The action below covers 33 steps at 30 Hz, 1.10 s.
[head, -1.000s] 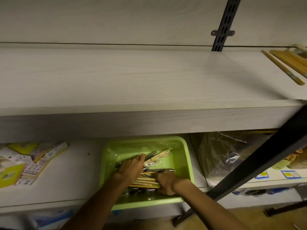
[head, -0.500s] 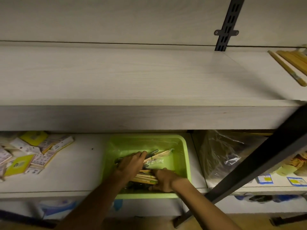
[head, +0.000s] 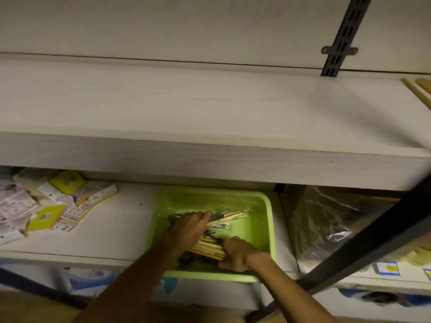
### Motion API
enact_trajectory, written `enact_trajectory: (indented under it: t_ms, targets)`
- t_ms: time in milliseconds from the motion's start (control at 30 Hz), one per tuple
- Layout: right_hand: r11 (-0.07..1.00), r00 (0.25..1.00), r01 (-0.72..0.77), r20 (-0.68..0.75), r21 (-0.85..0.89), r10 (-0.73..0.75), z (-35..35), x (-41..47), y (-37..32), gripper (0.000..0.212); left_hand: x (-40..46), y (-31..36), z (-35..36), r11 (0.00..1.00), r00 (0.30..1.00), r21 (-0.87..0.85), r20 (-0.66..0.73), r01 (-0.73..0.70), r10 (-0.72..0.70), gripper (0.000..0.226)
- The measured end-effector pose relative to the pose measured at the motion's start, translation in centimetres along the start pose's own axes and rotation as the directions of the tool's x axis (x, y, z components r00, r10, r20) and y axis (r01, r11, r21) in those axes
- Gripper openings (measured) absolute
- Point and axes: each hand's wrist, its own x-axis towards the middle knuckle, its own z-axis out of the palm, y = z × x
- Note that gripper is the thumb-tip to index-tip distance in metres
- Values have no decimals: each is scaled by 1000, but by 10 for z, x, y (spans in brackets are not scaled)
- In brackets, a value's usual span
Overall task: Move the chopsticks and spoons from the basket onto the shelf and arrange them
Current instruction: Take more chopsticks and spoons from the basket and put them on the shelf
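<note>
The gathering step is in hand: both hands are down in the green basket (head: pixel 263 220), which sits on the lower shelf at about 6 o'clock in the head view. The left hand (head: pixel 190 226) lies over dark-handled utensils, likely spoons (head: pixel 220 213), its fingers curled on them, while the right hand (head: pixel 235 252) wraps the near end of a bundle of wooden chopsticks (head: pixel 207 248). Next, I judge, the bundle must be lifted clear of the basket rim and raised past the front edge of the upper shelf (head: pixel 186 108), a pale wood-grain board. At 3 o'clock on it lie more wooden sticks (head: pixel 417 92). Packets (head: pixel 53 206) are scattered at 9 o'clock, a clear plastic bag (head: pixel 326 220) at 4 o'clock.
</note>
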Motion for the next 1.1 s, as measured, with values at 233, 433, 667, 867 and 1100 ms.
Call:
enact_trajectory:
  t_ms: [233, 433, 667, 867, 1100]
  targets:
    - [940, 992, -76, -123, -332, 37, -26, -18, -21, 35, 0, -12, -13, 999, 999, 0, -12, -45, 45, 44]
    - [876, 963, -237, -218, -420, 157, -44, -49, -36, 32, 4, -27, -30, 983, 996, -164, 28, -81, 87, 36]
    - [822, 890, -411, -369, -394, 268, -43, -83, -43, 29, 0, -31, -45, 962, 992, -256, 62, -94, 113, 37]
    - [857, 830, -448, -475, -254, 293, -30, -99, -47, 23, -5, -35, -56, 961, 993, -254, -51, -112, 102, 39]
    - [887, 792, -460, -464, -24, 398, -29, -111, -42, 30, -7, -40, -65, 958, 977, -259, -203, -124, 71, 33]
